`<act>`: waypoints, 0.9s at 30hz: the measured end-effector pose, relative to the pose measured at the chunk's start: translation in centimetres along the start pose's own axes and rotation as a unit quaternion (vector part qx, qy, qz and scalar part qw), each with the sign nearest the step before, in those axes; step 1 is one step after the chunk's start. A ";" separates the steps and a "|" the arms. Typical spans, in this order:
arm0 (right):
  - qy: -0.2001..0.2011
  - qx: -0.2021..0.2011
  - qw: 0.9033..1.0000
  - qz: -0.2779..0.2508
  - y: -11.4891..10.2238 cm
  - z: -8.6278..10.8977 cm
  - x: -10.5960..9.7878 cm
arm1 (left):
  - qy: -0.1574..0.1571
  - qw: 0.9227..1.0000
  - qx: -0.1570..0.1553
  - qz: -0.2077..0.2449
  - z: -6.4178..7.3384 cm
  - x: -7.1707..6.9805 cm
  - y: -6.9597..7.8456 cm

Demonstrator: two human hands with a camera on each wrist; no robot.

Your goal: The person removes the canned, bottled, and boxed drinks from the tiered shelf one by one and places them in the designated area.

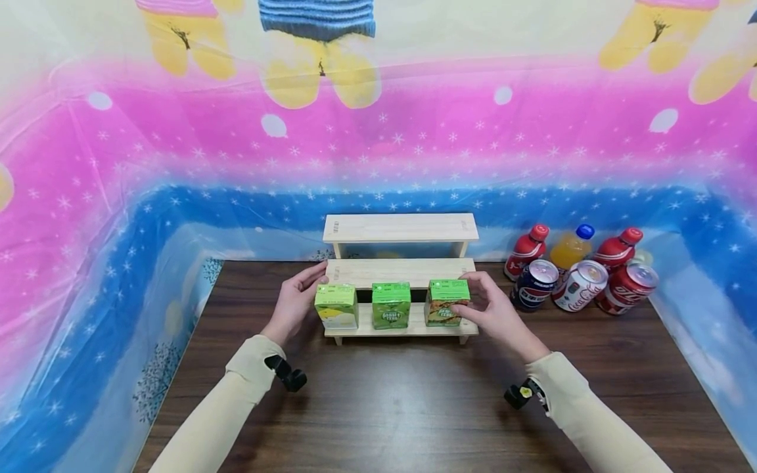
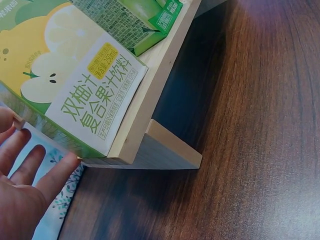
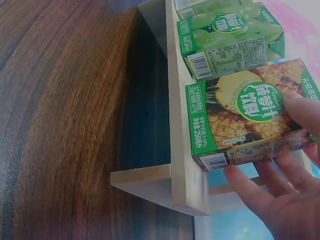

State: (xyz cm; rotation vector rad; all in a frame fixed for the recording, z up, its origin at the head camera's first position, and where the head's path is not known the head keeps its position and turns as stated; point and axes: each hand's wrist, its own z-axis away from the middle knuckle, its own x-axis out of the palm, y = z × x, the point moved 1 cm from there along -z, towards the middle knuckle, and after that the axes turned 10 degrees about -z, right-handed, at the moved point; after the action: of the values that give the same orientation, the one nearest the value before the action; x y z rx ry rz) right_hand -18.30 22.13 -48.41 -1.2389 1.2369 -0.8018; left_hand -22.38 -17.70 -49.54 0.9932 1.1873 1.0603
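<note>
Right hand [image 1: 497, 315] gripping, I have the pineapple carton [image 1: 442, 313] on the bottom step [image 1: 365, 322] of the wooden rack [image 1: 402, 227], right end, near its front edge; a careless release could topple it. My left hand [image 1: 294, 305], fingers loosely extended, touches the rack's left side; pushing might shift everything. Cans [image 1: 534, 286] crowd rightward; the table [image 1: 384, 407] toward me leaves room.

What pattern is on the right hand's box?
The box shows pineapples, clearest in the right wrist view.
</note>
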 end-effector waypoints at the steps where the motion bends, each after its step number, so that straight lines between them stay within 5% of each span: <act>1: 0.001 0.000 1.000 0.000 0.0 0.0 0.0 | -0.001 1.000 0.001 0.002 0.0 0.0 0.0; 27: 0.008 0.041 0.998 0.041 -0.4 2.5 -3.4 | 0.002 1.000 -0.003 0.003 0.1 0.0 0.1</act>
State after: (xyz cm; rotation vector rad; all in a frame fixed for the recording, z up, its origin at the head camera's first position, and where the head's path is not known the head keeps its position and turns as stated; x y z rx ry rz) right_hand -16.54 25.91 -47.43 -1.1097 1.2469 -0.7955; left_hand -22.25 -17.68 -49.41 0.9916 1.1832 1.0709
